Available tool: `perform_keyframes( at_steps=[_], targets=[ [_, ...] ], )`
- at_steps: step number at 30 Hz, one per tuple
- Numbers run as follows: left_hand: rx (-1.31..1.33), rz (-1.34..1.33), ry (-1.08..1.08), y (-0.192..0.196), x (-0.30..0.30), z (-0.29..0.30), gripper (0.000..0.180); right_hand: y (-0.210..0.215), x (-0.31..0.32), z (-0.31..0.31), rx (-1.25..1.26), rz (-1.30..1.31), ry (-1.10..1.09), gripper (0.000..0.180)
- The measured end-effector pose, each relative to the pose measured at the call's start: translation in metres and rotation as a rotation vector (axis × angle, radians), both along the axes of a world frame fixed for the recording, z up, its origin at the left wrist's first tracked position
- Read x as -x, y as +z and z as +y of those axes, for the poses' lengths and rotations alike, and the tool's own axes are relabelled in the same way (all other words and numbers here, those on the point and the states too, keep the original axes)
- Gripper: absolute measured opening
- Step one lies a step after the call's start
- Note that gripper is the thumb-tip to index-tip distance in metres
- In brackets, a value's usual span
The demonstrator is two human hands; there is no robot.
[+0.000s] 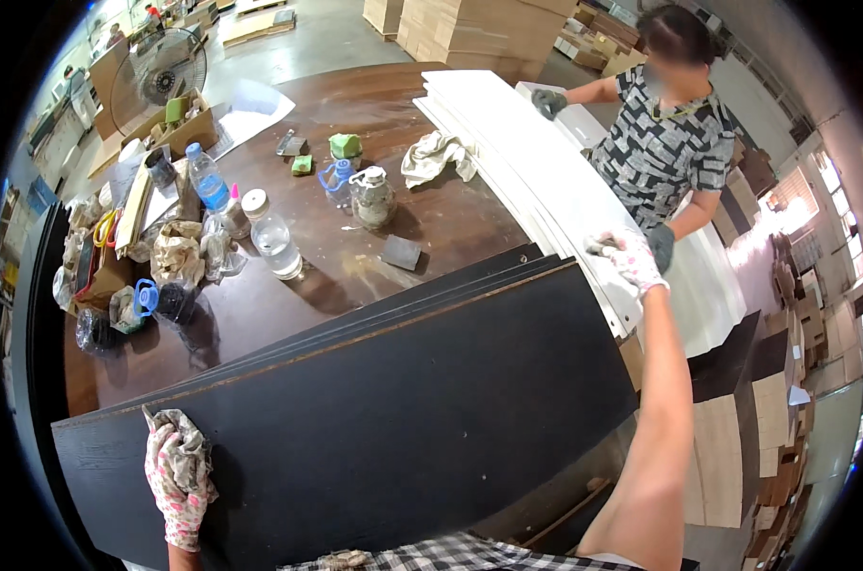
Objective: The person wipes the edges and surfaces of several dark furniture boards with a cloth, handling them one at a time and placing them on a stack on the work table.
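Note:
My left hand (176, 485), in a white glove with pink spots, is closed on a crumpled grey rag (191, 457). It presses the rag on the left end of a long black board (403, 390), the top one of a stack. My right arm stretches far out to the right. My right hand (626, 255), gloved alike, lies on the upper face of a white panel (536, 171), fingers apart and pointing left. A co-worker's grey-gloved hand (660, 246) is right beside it. Whether anything small lies under my right fingers is hidden.
Across the white panels stands a co-worker (664, 133), another grey-gloved hand (548, 103) on them. The brown table (355, 276) bears a water bottle (206, 178), glass jars (372, 198), a white cloth (438, 159) and a dark block (402, 252). A fan (160, 81) stands far left.

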State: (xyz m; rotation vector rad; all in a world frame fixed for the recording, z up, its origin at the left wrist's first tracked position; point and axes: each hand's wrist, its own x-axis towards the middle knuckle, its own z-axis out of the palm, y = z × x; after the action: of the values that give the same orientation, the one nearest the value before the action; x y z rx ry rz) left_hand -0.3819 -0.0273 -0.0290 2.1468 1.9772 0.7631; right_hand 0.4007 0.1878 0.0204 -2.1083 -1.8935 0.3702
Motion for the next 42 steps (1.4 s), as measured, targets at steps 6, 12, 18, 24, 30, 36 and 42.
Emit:
perform_keyframes(
  at_steps=[6,12,18,24,30,36,42],
  targets=[
    [-0.017,0.037,0.003,0.006,0.001,-0.005,0.042,0.012,0.125,-0.017,-0.138,-0.056,0.058,0.029],
    [-0.003,0.013,0.006,0.014,-0.009,0.000,0.040,-0.005,0.291,-0.034,-0.383,0.020,0.641,0.021],
    [-0.010,-0.155,0.021,0.013,-0.010,0.002,0.034,0.001,0.288,-0.028,-0.304,-0.155,0.613,0.015],
    [-0.038,-0.138,-0.081,0.025,-0.012,0.006,0.043,-0.005,0.318,-0.040,-0.383,-0.133,0.579,0.018],
    [-0.069,-0.032,-0.170,0.019,0.005,0.012,0.059,-0.022,0.492,-0.034,-0.418,0.200,0.985,0.020],
    [-0.029,-0.215,-0.515,0.025,0.045,0.018,0.064,-0.026,0.465,-0.031,-0.272,0.178,0.863,0.029],
    [0.143,-0.325,-0.668,0.024,0.160,0.001,0.073,-0.021,0.593,-0.051,-0.223,0.241,0.893,0.029]
  ],
)
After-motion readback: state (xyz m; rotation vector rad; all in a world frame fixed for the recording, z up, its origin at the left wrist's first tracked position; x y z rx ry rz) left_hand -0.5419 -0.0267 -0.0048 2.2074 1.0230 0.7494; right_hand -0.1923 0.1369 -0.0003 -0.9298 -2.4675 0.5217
